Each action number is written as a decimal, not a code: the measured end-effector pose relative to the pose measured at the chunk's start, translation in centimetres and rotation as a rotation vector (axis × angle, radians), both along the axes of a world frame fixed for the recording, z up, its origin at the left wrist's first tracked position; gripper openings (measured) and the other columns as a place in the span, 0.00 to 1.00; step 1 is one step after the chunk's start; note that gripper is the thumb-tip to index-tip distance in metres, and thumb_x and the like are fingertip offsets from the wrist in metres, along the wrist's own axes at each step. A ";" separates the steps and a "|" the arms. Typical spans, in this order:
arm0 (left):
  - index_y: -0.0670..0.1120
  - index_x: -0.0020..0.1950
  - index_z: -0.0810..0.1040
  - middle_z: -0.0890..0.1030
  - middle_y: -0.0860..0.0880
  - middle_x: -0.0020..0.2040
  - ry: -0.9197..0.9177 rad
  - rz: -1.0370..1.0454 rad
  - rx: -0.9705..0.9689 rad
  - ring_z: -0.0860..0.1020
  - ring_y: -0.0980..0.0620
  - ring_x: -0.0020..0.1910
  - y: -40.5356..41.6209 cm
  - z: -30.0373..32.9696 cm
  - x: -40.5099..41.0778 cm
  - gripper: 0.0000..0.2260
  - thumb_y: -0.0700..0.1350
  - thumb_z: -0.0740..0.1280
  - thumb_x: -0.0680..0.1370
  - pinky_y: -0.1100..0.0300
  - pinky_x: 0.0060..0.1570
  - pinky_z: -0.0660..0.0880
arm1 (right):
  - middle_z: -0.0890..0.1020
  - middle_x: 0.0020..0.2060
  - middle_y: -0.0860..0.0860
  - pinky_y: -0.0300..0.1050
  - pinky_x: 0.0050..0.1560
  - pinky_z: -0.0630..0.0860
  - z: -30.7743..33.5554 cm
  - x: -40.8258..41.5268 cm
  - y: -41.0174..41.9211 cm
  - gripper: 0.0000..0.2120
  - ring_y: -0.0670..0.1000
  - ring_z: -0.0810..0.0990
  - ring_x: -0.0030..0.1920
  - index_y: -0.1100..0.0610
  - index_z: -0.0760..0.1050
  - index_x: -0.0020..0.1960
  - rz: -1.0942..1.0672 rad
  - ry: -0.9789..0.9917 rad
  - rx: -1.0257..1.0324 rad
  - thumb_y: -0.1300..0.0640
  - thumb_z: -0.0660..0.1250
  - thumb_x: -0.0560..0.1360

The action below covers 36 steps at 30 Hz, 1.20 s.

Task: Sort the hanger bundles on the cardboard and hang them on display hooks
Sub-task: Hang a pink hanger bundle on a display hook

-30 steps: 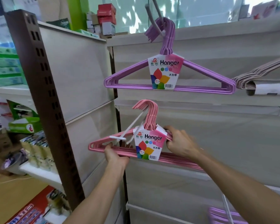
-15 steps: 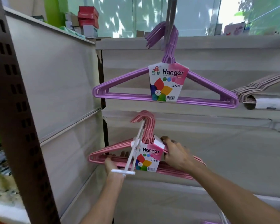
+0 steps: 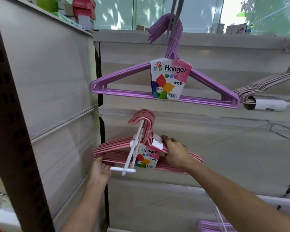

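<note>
A pink hanger bundle (image 3: pixel 117 148) with a "Hanger" label hangs by its hooks over a white display hook (image 3: pixel 132 154) that juts out from the back panel. My left hand (image 3: pixel 100 171) grips the bundle's lower left corner. My right hand (image 3: pixel 176 153) holds its right shoulder just beside the label. Above it, a purple hanger bundle (image 3: pixel 124 76) with the same label hangs from a grey display hook (image 3: pixel 174 15). A pale pink-beige bundle (image 3: pixel 261 86) hangs at the right edge.
A dark brown perforated upright (image 3: pixel 15 114) stands close on the left. Beige shelf back panels (image 3: pixel 208 148) fill the wall. A white tube (image 3: pixel 266 105) lies under the right bundle. Another purple bundle (image 3: pixel 211 226) shows at the bottom right. Boxes (image 3: pixel 84 9) sit on top at the back left.
The pink bundle's hooks have slid further back along the white display hook, whose front end now sticks out well in front of the label. My view has moved closer and rightwards.
</note>
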<state>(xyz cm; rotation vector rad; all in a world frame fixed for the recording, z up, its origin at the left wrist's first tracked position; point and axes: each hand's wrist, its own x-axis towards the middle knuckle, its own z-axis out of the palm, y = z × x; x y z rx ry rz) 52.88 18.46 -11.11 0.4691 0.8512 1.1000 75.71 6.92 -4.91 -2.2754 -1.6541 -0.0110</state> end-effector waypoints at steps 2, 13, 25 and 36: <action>0.45 0.42 0.69 0.77 0.40 0.57 -0.057 0.039 -0.035 0.77 0.46 0.55 -0.8 -0.1 -0.6 0.12 0.41 0.54 0.84 0.50 0.74 0.62 | 0.74 0.68 0.57 0.58 0.67 0.70 0.1 0.1 -0.3 0.35 0.62 0.74 0.66 0.51 0.58 0.77 -0.001 -0.001 0.006 0.58 0.67 0.74; 0.43 0.61 0.76 0.78 0.43 0.60 0.150 -0.066 0.023 0.78 0.44 0.54 -7.8 1.3 -0.2 0.09 0.41 0.62 0.81 0.49 0.58 0.74 | 0.74 0.69 0.54 0.57 0.68 0.71 2.7 1.8 -8.5 0.28 0.57 0.73 0.69 0.54 0.67 0.74 0.093 0.056 0.109 0.48 0.68 0.77; 0.43 0.50 0.80 0.82 0.48 0.37 0.322 -0.317 0.507 0.79 0.47 0.35 -24.4 6.8 10.0 0.06 0.40 0.64 0.81 0.54 0.39 0.75 | 0.83 0.52 0.51 0.47 0.56 0.78 8.5 4.9 -28.4 0.14 0.49 0.81 0.51 0.57 0.77 0.64 0.176 0.168 0.539 0.57 0.66 0.79; 0.41 0.49 0.80 0.80 0.48 0.35 0.335 -0.676 1.046 0.79 0.52 0.31 -44.5 8.2 23.9 0.08 0.38 0.61 0.82 0.62 0.32 0.76 | 0.82 0.39 0.47 0.33 0.44 0.76 10.9 12.0 -50.4 0.08 0.44 0.80 0.38 0.58 0.82 0.55 -0.095 0.041 0.812 0.58 0.70 0.77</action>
